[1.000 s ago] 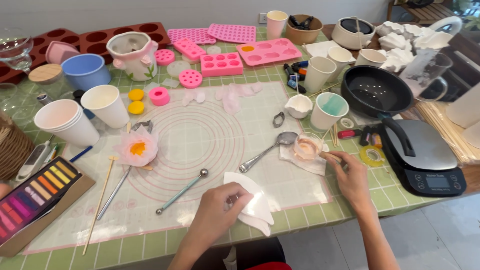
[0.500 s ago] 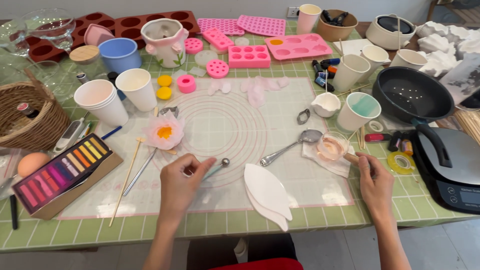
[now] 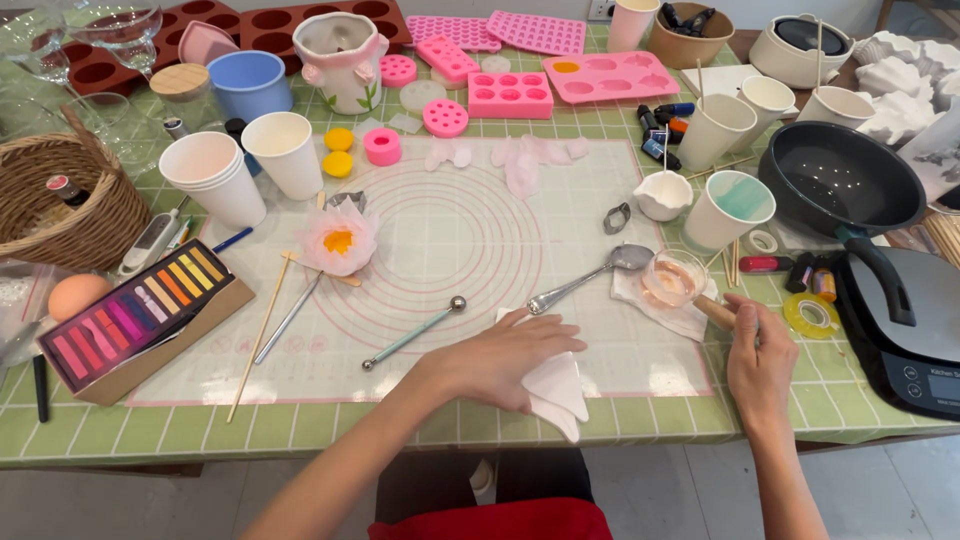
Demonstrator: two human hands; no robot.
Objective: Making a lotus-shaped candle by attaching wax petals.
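While the left hand [image 3: 505,358] lies flat with fingers spread over a pale pink folded tissue [image 3: 560,388] at the near edge of the silicone work mat [image 3: 450,230], the right hand [image 3: 760,350] curls its fingers narrowly around a short wooden-handled tool [image 3: 718,313] beside a small glass dish [image 3: 675,278]. As a judgement, the craft work looks partly done: one finished pink flower with a yellow centre [image 3: 338,240] sits at about nine o'clock on the mat, loose pale petals [image 3: 520,165] lie at twelve o'clock, and nothing is yet assembled near the hands. The tissue's long axis runs roughly from eleven to five o'clock, its pointed corner aimed toward the person. A metal spoon [image 3: 590,278] lies diagonally, bowl toward two o'clock, touching the dish's cloth. A ball-tipped stylus [image 3: 415,334] lies just left of the left hand, untouched.
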